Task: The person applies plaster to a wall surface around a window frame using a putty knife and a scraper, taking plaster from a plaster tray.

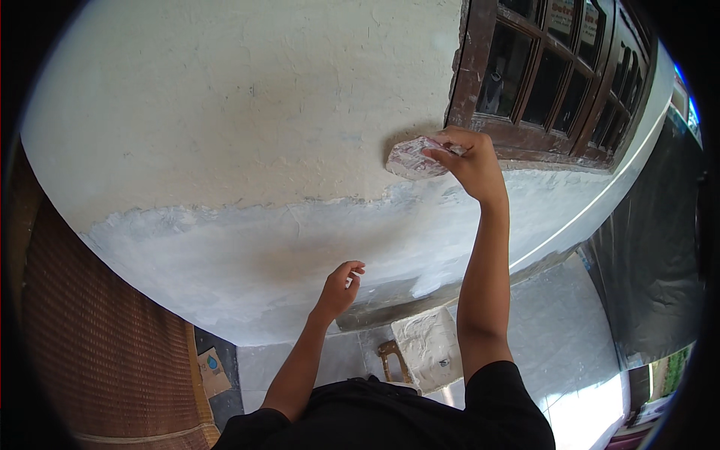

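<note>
My right hand (466, 161) grips a flat putty spreader (415, 158) smeared with white and reddish filler. The spreader lies against the wall (247, 97), just left of the window's lower corner. My fingers hide part of its right end. Lower down, my left hand (341, 289) hovers in front of the wall with loosely curled fingers apart and nothing in them. The upper wall is cream and rough. Below a ragged edge runs a smoother whitish-grey band of filler (247, 232).
A brown wooden window frame (487, 112) with dark panes is at the upper right. Below me, a filler-covered square board (429, 351) lies beside a curved brown frame (393, 360) above grey floor tiles (551, 330). A woven brown screen (105, 330) stands left, a dark sheet (652, 247) hangs right.
</note>
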`<state>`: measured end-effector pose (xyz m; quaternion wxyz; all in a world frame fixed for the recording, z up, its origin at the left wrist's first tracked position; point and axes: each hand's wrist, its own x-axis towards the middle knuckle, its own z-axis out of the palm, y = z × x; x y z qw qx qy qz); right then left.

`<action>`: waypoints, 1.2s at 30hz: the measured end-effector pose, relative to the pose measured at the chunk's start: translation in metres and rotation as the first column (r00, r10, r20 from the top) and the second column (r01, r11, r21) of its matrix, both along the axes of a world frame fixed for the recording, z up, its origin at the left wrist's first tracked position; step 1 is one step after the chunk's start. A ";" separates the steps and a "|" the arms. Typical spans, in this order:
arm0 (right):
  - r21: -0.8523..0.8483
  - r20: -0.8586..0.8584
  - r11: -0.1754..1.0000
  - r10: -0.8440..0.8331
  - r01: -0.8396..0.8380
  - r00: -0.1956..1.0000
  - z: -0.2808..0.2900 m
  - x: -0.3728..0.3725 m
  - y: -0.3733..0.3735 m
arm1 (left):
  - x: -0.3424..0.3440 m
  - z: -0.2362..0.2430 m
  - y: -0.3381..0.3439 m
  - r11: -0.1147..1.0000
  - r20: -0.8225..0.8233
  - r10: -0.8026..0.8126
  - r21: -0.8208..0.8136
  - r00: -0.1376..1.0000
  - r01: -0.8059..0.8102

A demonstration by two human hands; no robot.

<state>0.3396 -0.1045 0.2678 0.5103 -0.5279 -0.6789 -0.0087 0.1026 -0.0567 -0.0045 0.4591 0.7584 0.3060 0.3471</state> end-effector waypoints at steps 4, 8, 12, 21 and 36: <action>-0.012 0.146 1.000 -0.003 0.005 0.989 -0.001 -0.004 0.008 | 0.002 -0.002 -0.002 1.000 0.010 0.019 0.021 1.000 -0.020; 0.018 0.012 0.999 -0.028 0.027 1.000 0.004 0.003 0.005 | 0.003 -0.004 -0.003 0.999 0.019 0.032 0.006 0.999 -0.032; -0.002 0.158 1.000 0.016 -0.016 0.987 0.001 -0.002 0.012 | 0.007 -0.004 -0.007 0.999 0.022 0.038 -0.025 0.999 -0.038; 0.055 0.239 0.998 0.011 -0.025 0.971 0.008 -0.006 0.024 | 0.019 -0.008 -0.012 0.999 0.030 0.048 -0.020 0.998 -0.048; 0.127 -0.121 0.984 -0.109 0.124 0.987 -0.034 0.034 -0.035 | 0.050 -0.025 -0.036 0.999 -0.070 -0.051 -0.001 0.996 0.051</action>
